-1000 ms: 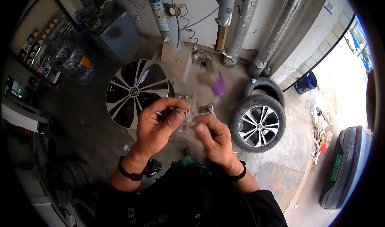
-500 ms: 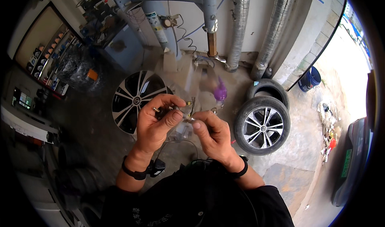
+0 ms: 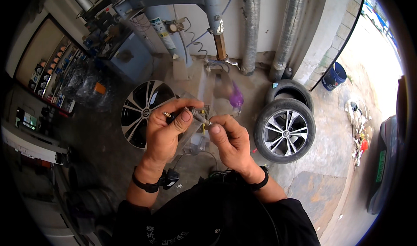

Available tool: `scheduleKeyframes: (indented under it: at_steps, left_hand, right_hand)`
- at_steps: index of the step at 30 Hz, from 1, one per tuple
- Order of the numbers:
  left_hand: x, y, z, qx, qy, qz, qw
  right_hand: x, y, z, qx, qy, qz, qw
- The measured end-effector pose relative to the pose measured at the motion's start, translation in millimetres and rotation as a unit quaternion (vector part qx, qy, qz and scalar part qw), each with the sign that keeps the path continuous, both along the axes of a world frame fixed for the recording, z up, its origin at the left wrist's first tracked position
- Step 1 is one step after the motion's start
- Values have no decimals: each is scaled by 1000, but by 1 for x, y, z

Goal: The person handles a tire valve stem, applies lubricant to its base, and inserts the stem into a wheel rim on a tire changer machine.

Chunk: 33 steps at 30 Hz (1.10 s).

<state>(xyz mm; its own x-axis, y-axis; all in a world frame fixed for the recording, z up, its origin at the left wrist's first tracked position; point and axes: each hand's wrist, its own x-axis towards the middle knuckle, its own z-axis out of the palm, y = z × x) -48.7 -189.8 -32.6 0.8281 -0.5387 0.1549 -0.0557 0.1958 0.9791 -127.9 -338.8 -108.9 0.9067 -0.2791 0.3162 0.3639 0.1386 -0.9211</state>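
In front of my chest, my left hand (image 3: 167, 126) is closed around a slim grey metal cylinder (image 3: 199, 115) of a kind I cannot make out. A small brass-coloured end (image 3: 167, 114) with a dark part beside it sticks out on the left side of that hand. My right hand (image 3: 230, 137) pinches the cylinder's lower right tip between thumb and forefinger. Below and left of the left hand, partly covered by it, lies a bare black and silver alloy rim (image 3: 135, 123). The surface just behind my hands looks hazy and see-through, so details there are unclear.
On the right, a tyred alloy wheel (image 3: 284, 134) leans against another tyre (image 3: 296, 89). A blue bucket (image 3: 334, 76) stands by the doorway, near a parked car (image 3: 386, 163). Beyond my hands rises a grey machine column (image 3: 167, 35); a blue cabinet (image 3: 130, 57) is at far left.
The left hand has shifted slightly left and more of the metal cylinder shows between my hands. The right hand keeps its pinch. My view has turned slightly.
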Motion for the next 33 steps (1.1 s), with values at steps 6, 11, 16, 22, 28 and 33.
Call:
scheduleKeyframes:
  at_steps: [6, 11, 16, 22, 28, 33]
  left_hand:
    - [-1, -5, 6, 22, -80, -17, 996]
    - [4, -3, 5, -9, -65, -62, 996]
    - [5, -5, 5, 46, -103, -36, 993]
    - [6, -5, 7, -25, -17, -74, 997]
    - [0, -9, 0, -61, -12, -11, 998]
    - [-3, -2, 4, -42, -10, -13, 999]
  right_hand:
    - [-3, -1, 0, -5, 8, 2, 1000]
    - [-2, 0, -1, 25, 6, 21, 999]
    - [-1, 3, 0, 21, -12, 20, 1000]
    - [-5, 5, 2, 22, -14, 17, 1000]
    - [-10, 8, 3, 21, -10, 2, 1000]
    - [-13, 8, 1, 18, -15, -20, 1000]
